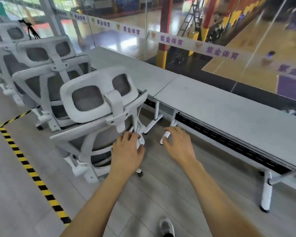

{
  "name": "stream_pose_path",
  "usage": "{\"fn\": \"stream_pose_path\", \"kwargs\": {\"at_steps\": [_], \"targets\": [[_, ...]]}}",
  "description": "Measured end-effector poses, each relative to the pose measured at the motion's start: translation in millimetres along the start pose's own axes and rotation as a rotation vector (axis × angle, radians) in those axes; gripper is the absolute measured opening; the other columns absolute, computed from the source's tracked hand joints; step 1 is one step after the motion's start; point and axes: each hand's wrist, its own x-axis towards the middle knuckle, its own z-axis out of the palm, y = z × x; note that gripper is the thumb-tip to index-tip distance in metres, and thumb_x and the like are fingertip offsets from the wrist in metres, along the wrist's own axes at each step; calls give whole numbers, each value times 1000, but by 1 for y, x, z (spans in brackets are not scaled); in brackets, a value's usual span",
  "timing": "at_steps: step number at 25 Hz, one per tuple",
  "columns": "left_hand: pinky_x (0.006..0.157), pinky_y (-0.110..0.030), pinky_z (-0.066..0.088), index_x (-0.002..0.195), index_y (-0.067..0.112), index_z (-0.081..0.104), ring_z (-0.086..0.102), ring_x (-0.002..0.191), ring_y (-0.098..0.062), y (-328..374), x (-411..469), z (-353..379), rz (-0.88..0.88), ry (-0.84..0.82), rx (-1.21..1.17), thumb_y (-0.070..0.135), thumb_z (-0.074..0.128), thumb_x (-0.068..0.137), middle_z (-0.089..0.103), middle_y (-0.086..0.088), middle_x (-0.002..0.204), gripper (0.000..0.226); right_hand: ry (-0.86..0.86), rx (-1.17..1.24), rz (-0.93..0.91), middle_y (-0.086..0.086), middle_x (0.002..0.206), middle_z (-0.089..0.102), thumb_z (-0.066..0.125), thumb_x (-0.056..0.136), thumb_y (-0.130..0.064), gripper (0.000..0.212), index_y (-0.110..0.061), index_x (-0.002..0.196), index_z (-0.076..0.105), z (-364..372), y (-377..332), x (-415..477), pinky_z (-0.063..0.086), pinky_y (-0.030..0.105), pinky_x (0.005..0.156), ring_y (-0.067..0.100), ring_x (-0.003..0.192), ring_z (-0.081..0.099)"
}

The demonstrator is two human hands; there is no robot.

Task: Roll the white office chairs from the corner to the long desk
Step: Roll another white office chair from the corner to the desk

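Purple 紫金体育 lettering (171, 41) lines the glass — left hand (126, 151) grips chair (99, 106).

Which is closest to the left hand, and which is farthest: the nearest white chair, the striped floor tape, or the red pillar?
From the left hand:
1. Nearest white chair, under the fingers, touching.
2. Yellow-and-black floor tape, on the floor to the left.
3. Red pillar, far ahead behind the glass, beyond the long desk.
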Motion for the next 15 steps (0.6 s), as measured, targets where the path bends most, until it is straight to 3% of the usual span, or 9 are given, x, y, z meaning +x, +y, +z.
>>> {"fn": "stream_pose_path", "kwargs": {"at_steps": [3, 8, 12, 15], "targets": [[87, -46, 47, 117, 20, 61, 54, 107, -33, 39, -20, 6, 127, -95, -78, 35, 53, 85, 59, -2, 122, 36, 14, -59, 99, 3, 137, 59, 63, 91, -27, 46, -19, 136, 59, -30, 17, -54, 41, 45, 110, 27, 125, 56], [102, -47, 36, 130, 24, 58, 47, 126, -29, 141, -51, 22, 372, -200, -146, 32, 60, 87, 51, 4, 141, 43, 135, -139, 314, 2, 147, 53, 61, 93, -32, 58, -22, 148, 46, -109, 65, -149, 34, 44, 116, 24, 133, 49], [100, -44, 35, 128, 25, 60, 47, 125, -27, 252, -98, 35, 571, -251, -216, 34, 57, 89, 54, 4, 137, 39, 294, -144, 488, 1, 141, 56, 64, 92, -27, 57, -23, 146, 48, -184, 115, -237, 37, 43, 111, 28, 126, 53], [99, -43, 36, 125, 26, 60, 49, 120, -27, 347, -148, 48, 713, -286, -234, 36, 57, 91, 57, 4, 130, 36, 344, -181, 608, -3, 142, 52, 61, 95, -31, 57, -28, 149, 44, -241, 159, -321, 31, 36, 108, 23, 128, 48]]}}
